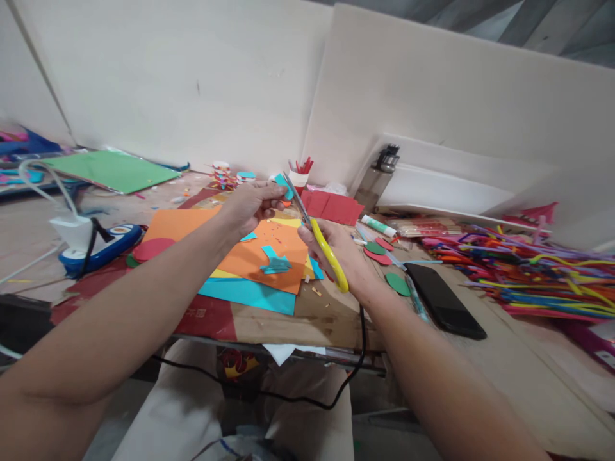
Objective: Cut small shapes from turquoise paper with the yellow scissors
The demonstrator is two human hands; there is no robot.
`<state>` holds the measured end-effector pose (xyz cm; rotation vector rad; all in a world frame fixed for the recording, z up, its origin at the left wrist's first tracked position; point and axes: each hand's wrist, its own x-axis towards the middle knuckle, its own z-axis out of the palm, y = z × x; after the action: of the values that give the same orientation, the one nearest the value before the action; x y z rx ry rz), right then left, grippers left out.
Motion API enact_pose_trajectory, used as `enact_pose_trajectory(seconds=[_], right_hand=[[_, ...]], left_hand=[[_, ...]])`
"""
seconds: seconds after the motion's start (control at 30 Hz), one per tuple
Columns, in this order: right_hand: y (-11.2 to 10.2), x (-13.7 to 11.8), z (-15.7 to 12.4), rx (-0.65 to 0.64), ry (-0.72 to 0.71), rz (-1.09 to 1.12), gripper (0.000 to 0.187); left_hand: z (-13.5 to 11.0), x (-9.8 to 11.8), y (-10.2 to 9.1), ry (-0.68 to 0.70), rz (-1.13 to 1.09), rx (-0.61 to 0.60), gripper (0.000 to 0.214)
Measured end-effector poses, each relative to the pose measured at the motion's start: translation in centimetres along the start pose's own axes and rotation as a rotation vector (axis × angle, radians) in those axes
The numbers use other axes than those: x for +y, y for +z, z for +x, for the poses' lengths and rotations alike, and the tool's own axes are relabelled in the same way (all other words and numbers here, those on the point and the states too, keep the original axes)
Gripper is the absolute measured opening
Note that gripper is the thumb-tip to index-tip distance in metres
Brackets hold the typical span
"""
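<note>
Seemingly, the cutting is partway along: at the frame's centre, the left hand (254, 203) pinches a small blue paper piece (279, 180), and the right hand (340, 246) grips yellow-handled scissors (329, 255), their blades right at it. Just below, several cut blue pieces (275, 262) on an orange sheet (283, 282) look done; the held one appears unfinished. Right of centre lie red circles (377, 257) and green circles (398, 284), already cut out.

1. A table (161, 202), partly covered with brown cardboard (504, 374), bears a black phone (444, 299).
2. Just left of the phone lies a green paper disc (398, 284).
3. Heaped multicolored pipe cleaners (533, 269) sprawl right of the phone.
4. Far to the phone's left sits a blue power strip (119, 246).
</note>
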<state>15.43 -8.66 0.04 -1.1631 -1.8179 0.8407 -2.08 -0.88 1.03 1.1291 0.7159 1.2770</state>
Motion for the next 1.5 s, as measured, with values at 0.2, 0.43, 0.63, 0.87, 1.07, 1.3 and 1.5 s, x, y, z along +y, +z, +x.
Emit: enact_pose_trajectory(seconds=[0.2,0.43,0.63,0.87,1.07,1.3,1.5], right_hand=[[-0.09,-0.74,-0.33,0.004,0.008,-0.063,0.041],[-0.14,-0.28,-0.16,-0.003,0.013,-0.129,0.039],[-0.11,-0.22,-0.20,-0.010,0.052,-0.119,0.038],[-0.06,-0.44,-0.31,0.002,0.050,-0.103,0.039],[-0.03,-0.55,-0.30,0.020,0.046,-0.080,0.042],[0.00,-0.28,-0.24,0.026,0.011,-0.108,0.041],[0.01,-0.55,-0.45,0.002,0.025,-0.059,0.042]], left_hand=[[-0.05,0.08,0.00,0.008,0.024,-0.002,0.013],[-0.02,0.07,0.00,0.011,0.033,-0.032,0.014],[-0.04,0.00,-0.05,0.012,0.047,-0.046,0.017],[-0.26,0.22,0.19,0.016,0.052,-0.040,0.016],[-0.29,0.19,0.29,0.016,0.048,-0.030,0.017],[-0.22,0.10,0.18,0.001,0.025,-0.045,0.015],[-0.06,0.11,0.06,-0.008,0.014,-0.041,0.014]])
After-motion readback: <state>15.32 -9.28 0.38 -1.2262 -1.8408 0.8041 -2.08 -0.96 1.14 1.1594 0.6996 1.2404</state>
